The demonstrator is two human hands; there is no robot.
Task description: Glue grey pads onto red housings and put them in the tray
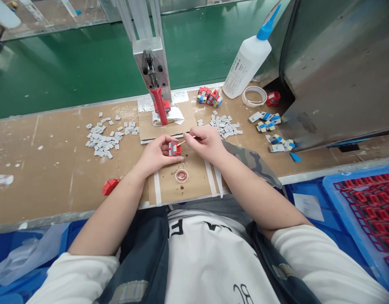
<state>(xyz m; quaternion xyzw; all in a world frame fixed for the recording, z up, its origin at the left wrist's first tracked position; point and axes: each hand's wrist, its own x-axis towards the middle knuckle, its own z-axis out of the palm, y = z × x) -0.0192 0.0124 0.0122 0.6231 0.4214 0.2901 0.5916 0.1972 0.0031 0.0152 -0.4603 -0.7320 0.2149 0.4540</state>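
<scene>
So we're at the long brown cardboard-covered tabletop (55,177), with the big white squeeze bottle with a blue nozzle (246,63) standing at the back right and the upright metal press with a red handle (159,105) dead centre. The heaps of little grey square chips (102,137) lie loose well off to the left, so a stray elbow could scatter them.

Our left hand (158,154) has its grip closed round the small red plastic block with a grey pad on its face (174,148), held just above the cardboard in front of the press. Our right hand (207,141) pinches a thin wooden stick (183,142), tip at the block.

The tiny round clear dish of reddish glue (181,175) sits right below our wrists. We reckon a dropped wrist could tip or smear it, and too much on the stick could drip.
</scene>
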